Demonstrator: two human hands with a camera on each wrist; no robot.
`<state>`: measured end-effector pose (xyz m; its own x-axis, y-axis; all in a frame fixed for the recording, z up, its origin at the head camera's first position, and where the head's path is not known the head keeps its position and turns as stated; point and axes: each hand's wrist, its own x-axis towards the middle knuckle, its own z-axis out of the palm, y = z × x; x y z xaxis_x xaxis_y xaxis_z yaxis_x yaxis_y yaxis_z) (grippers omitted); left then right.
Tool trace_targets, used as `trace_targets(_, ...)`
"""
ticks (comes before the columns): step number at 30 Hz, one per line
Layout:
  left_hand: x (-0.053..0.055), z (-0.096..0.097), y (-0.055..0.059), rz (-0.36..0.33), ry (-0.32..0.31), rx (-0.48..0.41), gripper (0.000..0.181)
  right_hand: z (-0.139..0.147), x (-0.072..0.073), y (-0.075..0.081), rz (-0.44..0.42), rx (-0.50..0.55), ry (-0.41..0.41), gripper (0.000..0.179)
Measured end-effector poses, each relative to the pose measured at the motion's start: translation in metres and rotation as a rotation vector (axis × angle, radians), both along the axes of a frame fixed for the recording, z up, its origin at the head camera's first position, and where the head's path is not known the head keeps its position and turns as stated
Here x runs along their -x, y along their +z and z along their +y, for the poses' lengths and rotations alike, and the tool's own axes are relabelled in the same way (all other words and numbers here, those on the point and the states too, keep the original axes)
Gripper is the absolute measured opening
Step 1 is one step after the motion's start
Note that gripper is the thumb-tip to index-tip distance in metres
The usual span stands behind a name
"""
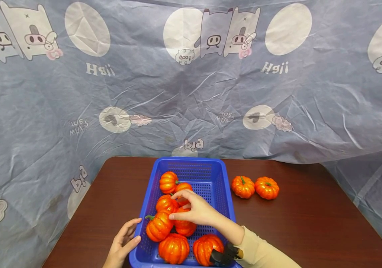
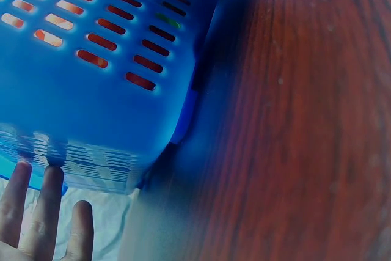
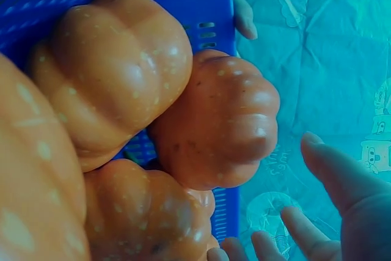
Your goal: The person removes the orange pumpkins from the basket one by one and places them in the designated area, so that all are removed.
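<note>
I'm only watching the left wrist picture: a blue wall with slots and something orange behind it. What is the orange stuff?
Observer: Pumpkins, several of them, lying in a blue basket.
Visitor: Oh! Are there any outside it?
Observer: Yes, two more pumpkins sit on the table, to the right of the basket.
Visitor: I see just some fingers of one hand. Where's the other?
Observer: The right hand is over the pumpkins in the basket, its thumb and fingers spread apart; whether it touches one, I can't tell.
</note>
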<state>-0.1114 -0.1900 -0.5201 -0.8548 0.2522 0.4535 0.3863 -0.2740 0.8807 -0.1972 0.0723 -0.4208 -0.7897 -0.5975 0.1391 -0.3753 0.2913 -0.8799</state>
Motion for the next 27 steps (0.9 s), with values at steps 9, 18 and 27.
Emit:
trace_targets(9, -0.0003, 0.0002, 0.0003, -0.024, -0.001, -0.004, 0.044, 0.0008, -0.0004, -0.0026, 0.041, -0.07, 0.021, 0.049)
trace_targets(18, 0.0001, 0.0002, -0.0002, 0.007, 0.004, 0.0, 0.046, -0.0005, 0.0016, -0.0072, 0.098, -0.14, 0.051, 0.047)
trace_targets(27, 0.0007, 0.0001, -0.0004, 0.022, 0.004, 0.003, 0.046, -0.0018, -0.0013, -0.0072, 0.171, -0.248, 0.071, 0.048)
